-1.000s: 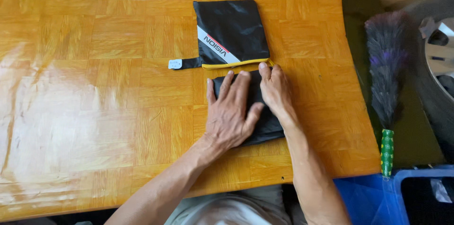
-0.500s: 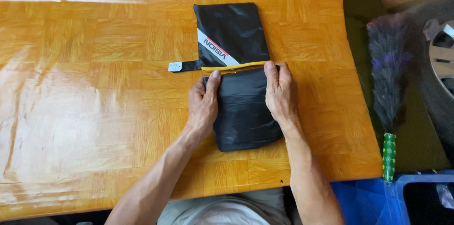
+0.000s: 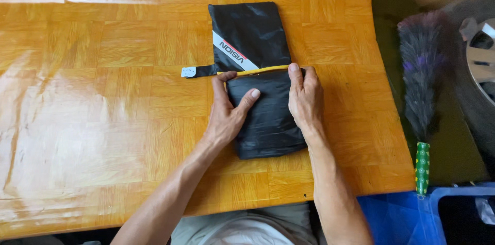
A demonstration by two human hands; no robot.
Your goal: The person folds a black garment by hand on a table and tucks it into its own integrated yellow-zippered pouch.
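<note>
Both hands lie flat on a folded black garment [image 3: 263,116] in the middle of the wooden table [image 3: 103,121]. The left hand [image 3: 227,116] rests on the garment's left edge with its fingers pointing away from the body, the forefinger reaching the yellow trim [image 3: 258,70] that crosses the cloth, and the thumb spread out over the black fabric. The right hand [image 3: 305,98] presses the right edge, fingertips at the same yellow line. Neither hand is closed around anything; both are open and pushing down, pinning the near fold.

A second ago the left hand lay across the middle of the fold, close against the right one. Since then it has slid out to the left edge, so the two hands now stand apart, one at each side. Judging by that, the fold has been smoothed from the centre outward and is now held square at both edges.

Beyond the yellow trim the far half of the garment lies flat, with a white and red stripe [image 3: 234,52] running across it. A small white tag [image 3: 188,72] on a black strap sticks out to the left of the trim.

To the right, off the table, a feather duster [image 3: 420,70] with a green handle lies on a dark mat [image 3: 454,137]. A blue bin [image 3: 397,219] sits at the near right corner. Nothing on the table crowds the garment.
</note>
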